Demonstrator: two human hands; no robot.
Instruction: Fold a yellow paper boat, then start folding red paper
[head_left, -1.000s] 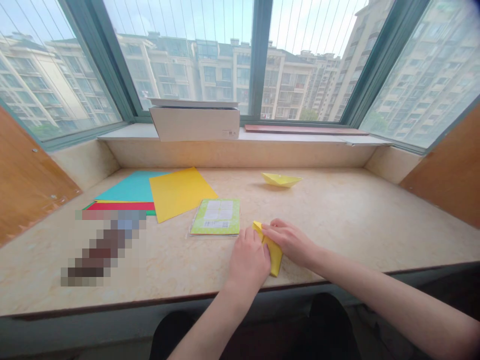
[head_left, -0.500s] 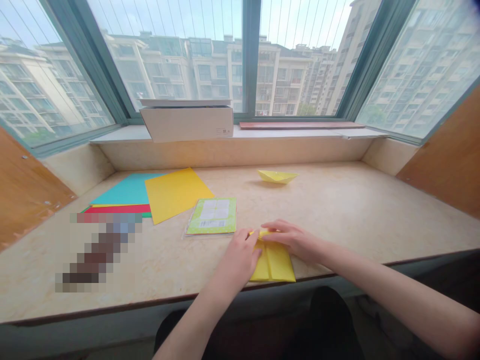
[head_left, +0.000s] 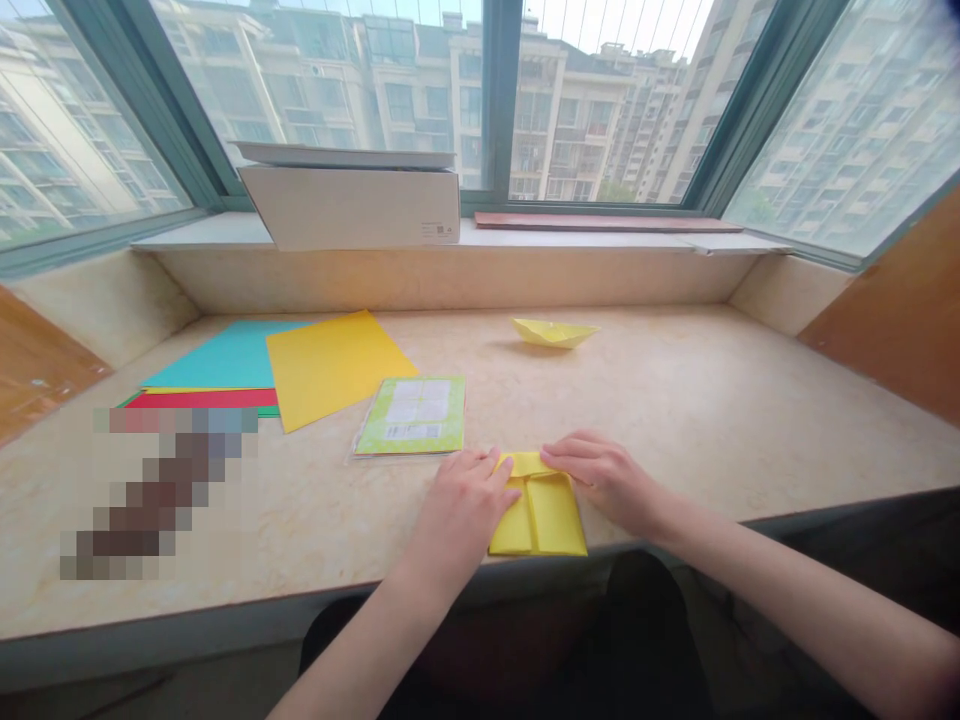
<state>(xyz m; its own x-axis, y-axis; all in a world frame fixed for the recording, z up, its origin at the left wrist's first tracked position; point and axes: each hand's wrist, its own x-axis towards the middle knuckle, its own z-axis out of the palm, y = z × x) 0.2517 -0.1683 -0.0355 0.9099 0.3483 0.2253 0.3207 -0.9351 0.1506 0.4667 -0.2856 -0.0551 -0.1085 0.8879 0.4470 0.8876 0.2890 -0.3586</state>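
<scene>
A folded yellow sheet of paper (head_left: 551, 515) lies flat at the counter's front edge, with a vertical seam down its middle and a narrow band folded over at the top. My left hand (head_left: 469, 500) grips its upper left side, thumb lying on the paper and fingers along the top edge. At the upper right corner, my right hand (head_left: 604, 480) pinches the folded band; its thumb is partly hidden. Farther back sits a folded yellow paper boat (head_left: 555, 333), apart from both hands.
Left of my hands lies a green-and-white packet (head_left: 412, 415) in clear wrap. Beyond it are an orange-yellow sheet (head_left: 337, 370) and a stack of coloured sheets (head_left: 217, 360). A blurred patch (head_left: 157, 490) hides something at left. A white box (head_left: 352, 205) stands on the sill.
My right hand has slid right along the paper's top fold to the corner, uncovering the band. The camera view has tilted down slightly.
</scene>
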